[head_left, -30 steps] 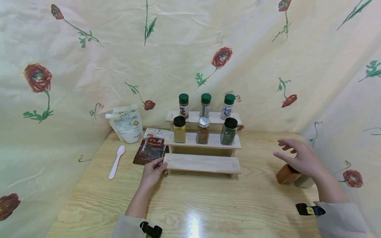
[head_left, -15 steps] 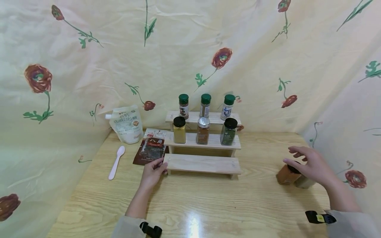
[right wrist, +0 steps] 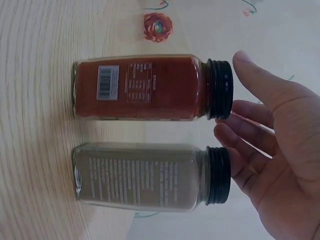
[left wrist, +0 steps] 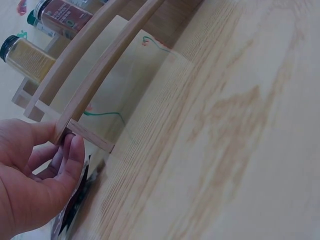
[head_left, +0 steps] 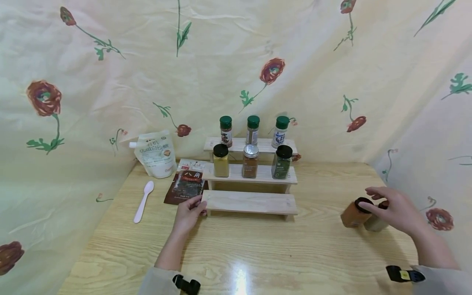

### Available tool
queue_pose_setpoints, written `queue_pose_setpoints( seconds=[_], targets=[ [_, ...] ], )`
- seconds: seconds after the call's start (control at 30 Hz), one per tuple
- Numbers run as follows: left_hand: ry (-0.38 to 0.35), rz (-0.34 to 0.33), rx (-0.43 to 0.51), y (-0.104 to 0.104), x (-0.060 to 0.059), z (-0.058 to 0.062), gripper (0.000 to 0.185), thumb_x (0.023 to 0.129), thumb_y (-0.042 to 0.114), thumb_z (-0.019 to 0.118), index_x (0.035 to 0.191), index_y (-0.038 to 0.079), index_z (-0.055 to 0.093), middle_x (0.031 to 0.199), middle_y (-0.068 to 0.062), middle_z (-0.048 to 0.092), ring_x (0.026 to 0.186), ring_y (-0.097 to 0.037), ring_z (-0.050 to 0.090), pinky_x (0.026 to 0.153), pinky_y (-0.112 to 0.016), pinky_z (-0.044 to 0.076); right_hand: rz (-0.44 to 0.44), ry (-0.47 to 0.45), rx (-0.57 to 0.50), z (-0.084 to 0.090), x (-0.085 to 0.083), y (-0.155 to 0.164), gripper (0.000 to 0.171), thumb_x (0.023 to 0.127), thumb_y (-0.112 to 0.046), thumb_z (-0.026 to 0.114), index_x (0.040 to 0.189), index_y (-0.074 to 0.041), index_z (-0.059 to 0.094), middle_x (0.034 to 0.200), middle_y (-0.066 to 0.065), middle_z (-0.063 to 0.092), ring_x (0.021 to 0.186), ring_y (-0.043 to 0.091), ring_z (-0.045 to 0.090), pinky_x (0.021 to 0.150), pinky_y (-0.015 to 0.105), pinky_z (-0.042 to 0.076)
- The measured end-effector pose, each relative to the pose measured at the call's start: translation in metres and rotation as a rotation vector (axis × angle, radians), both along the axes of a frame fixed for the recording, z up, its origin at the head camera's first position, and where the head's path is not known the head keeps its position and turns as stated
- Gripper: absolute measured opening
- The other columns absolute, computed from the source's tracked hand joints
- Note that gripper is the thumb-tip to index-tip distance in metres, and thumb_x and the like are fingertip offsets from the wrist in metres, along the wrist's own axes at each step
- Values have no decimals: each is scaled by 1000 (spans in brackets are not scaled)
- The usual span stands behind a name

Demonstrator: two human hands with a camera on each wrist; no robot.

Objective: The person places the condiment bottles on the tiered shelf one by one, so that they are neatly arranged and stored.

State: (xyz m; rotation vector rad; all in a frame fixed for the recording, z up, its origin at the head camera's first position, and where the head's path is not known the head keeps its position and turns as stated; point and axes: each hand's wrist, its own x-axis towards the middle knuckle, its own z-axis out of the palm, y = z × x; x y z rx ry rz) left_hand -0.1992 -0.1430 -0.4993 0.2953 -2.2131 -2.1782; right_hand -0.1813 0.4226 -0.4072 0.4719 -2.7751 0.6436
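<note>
My left hand (head_left: 188, 214) pinches the left end of the front step of a three-tier wooden spice rack (head_left: 250, 203); in the left wrist view, the thumb lies on top with curled fingers beneath. My right hand (head_left: 398, 211) is at the right, over two black-capped spice jars. One jar holds red-brown powder (right wrist: 140, 87), the other greyish powder (right wrist: 145, 175); both stand upright. In the right wrist view, the thumb and loosely bent fingers lie either side of the red-brown jar's cap (right wrist: 220, 90), without a visible grip. Some fingertips are close to the grey jar's cap; contact is unclear.
Three green-capped shakers (head_left: 252, 130) stand on the top tier. The middle tier bears a yellow jar (head_left: 221, 164), a silver-capped jar (head_left: 250, 166) and a green jar (head_left: 282, 166). Leftward are a white pouch (head_left: 156, 155), a dark packet (head_left: 186, 184) and a spoon (head_left: 143, 203).
My right hand has come down and rightward from above the two jars to the level of their caps. The left hand keeps its hold on the rack.
</note>
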Motion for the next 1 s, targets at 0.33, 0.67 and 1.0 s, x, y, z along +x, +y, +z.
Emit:
queue_pose_setpoints(
  seconds=[0.33,0.67,1.0],
  targets=[
    [5,14,-15,-1,0,0,38,98,3,66,132,-12,60,96,-13,60,73,-12,65,69,-25,63,-25,-69,99,3,3,-4,52,83,-31,86,121,1,70,106,16,71,90,31,64,62,28,53],
    [-2,12,-34,-1,0,-1,37,98,4,66,132,-10,61,96,-12,61,74,-13,66,70,-25,63,-7,-157,116,2,2,-5,66,80,-33,88,126,7,65,109,26,68,95,42,65,64,33,54],
    [7,-16,-9,-1,4,8,39,99,1,64,133,-14,57,96,-13,60,74,-14,65,72,-30,64,-2,-156,125,4,1,-9,63,83,-32,86,125,11,65,111,30,68,85,36,68,62,35,56]
  ],
)
